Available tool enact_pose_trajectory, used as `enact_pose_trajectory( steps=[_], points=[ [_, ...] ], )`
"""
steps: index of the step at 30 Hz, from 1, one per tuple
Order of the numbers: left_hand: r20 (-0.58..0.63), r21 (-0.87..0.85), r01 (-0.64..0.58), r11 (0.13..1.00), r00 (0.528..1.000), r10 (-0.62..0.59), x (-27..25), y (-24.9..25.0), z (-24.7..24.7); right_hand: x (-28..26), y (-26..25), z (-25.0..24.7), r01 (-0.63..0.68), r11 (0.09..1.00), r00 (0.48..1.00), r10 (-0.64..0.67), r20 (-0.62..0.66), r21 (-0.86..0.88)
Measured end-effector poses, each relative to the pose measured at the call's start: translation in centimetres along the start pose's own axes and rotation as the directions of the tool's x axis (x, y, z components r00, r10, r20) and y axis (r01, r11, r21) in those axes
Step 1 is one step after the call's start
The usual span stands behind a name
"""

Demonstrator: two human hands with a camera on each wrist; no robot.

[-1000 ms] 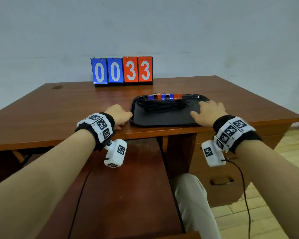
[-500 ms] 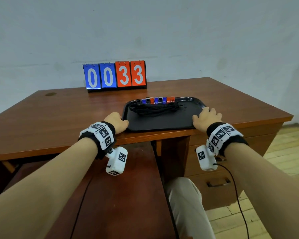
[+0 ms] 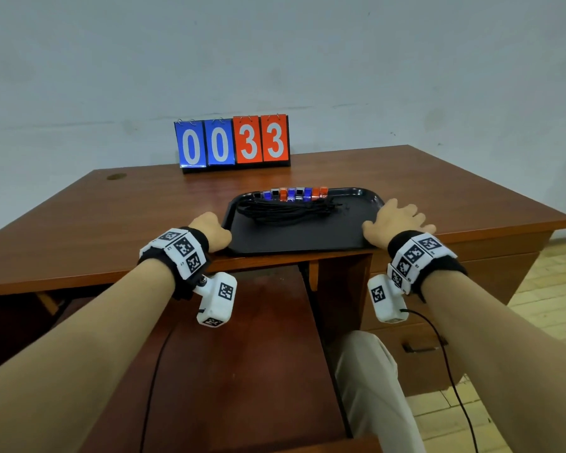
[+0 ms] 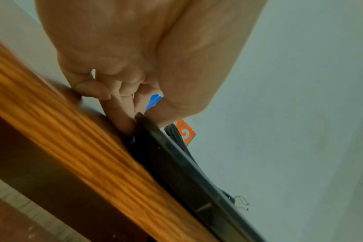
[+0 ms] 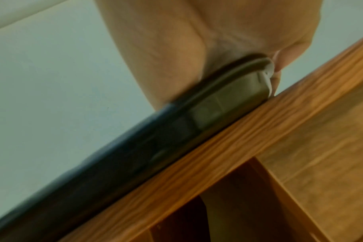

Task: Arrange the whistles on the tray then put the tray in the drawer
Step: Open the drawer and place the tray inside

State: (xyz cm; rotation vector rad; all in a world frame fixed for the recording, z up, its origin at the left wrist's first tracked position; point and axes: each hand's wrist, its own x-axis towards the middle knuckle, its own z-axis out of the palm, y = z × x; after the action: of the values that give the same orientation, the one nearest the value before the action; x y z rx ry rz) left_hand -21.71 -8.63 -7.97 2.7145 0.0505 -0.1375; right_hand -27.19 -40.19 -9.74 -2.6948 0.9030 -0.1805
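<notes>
The brown rectangular wooden surface (image 3: 79, 230) carries everything, with bare wood to the left of the tray and behind it up to the scoreboard. At its near edge lies one black rectangular plastic tray (image 3: 294, 238), its front rim level with, or just over, that edge. Below the surface to the right sits a wooden drawer front (image 3: 422, 351) with a dark handle, closed. At the back stands one flip scoreboard (image 3: 232, 143), two blue cards reading 0 0 and two orange cards reading 3 3. Inside the tray, along its far rim, a single row of small plastic whistles (image 3: 291, 193) in black, blue and orange lies side by side, about nine, though the exact count is hard to read; their black cords (image 3: 286, 209) are bunched in one heap just in front of them. The left hand (image 3: 211, 230) grips the tray's left rim, fingers (image 4: 122, 113) curled under it and thumb on top. The right hand (image 3: 396, 219) holds the right rim, palm over the corner, fingers spread on the wood beside it.
</notes>
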Motion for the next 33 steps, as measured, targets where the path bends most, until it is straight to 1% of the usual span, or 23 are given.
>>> enact_pose_trajectory(
  steps=[4,8,12,14,17,21,23,28,30,33],
  points=[
    [-0.001,-0.018,0.028,0.999,1.0,-0.028,-0.9,-3.1,-1.4,-1.1,-1.4,0.6,0.036,0.999,0.999,-0.036,0.014,0.031],
    [-0.066,-0.059,0.066,0.996,0.995,-0.07,-2.1,-6.3,-2.2,-2.7,-2.8,0.8,0.101,0.993,0.991,-0.107,0.086,0.066],
    [-0.151,-0.073,0.068,0.995,0.985,-0.079,-3.7,-9.2,-3.6,-4.4,-4.6,0.8,0.225,0.971,0.956,-0.235,0.175,0.077],
    [-0.174,-0.087,0.071,0.994,0.981,-0.085,-4.4,-10.8,-3.9,-5.3,-5.6,1.0,0.298,0.952,0.934,-0.306,0.184,0.068],
    [-0.196,-0.121,0.105,0.987,0.972,-0.127,-5.5,-13.0,-4.2,-6.6,-6.9,1.8,0.353,0.932,0.915,-0.362,0.18,0.084],
    [-0.173,-0.159,0.21,0.965,0.956,-0.236,-7.2,-14.9,-4.9,-8.8,-8.5,3.1,0.361,0.917,0.909,-0.387,0.155,0.168],
    [-0.167,-0.191,0.234,0.953,0.949,-0.267,-7.8,-16.0,-5.1,-10.0,-9.2,3.4,0.365,0.914,0.908,-0.392,0.15,0.179],
    [-0.188,-0.178,0.241,0.954,0.943,-0.274,-9.3,-19.0,-5.8,-11.6,-9.7,3.7,0.379,0.918,0.901,-0.395,0.18,0.117],
    [-0.187,-0.162,0.232,0.959,0.947,-0.26,-10.0,-19.6,-6.2,-12.0,-9.9,3.5,0.406,0.909,0.885,-0.416,0.21,0.091],
    [-0.171,-0.161,0.235,0.959,0.95,-0.261,-10.9,-20.1,-6.9,-12.6,-10.6,3.0,0.465,0.882,0.843,-0.467,0.267,0.073]
  ],
)
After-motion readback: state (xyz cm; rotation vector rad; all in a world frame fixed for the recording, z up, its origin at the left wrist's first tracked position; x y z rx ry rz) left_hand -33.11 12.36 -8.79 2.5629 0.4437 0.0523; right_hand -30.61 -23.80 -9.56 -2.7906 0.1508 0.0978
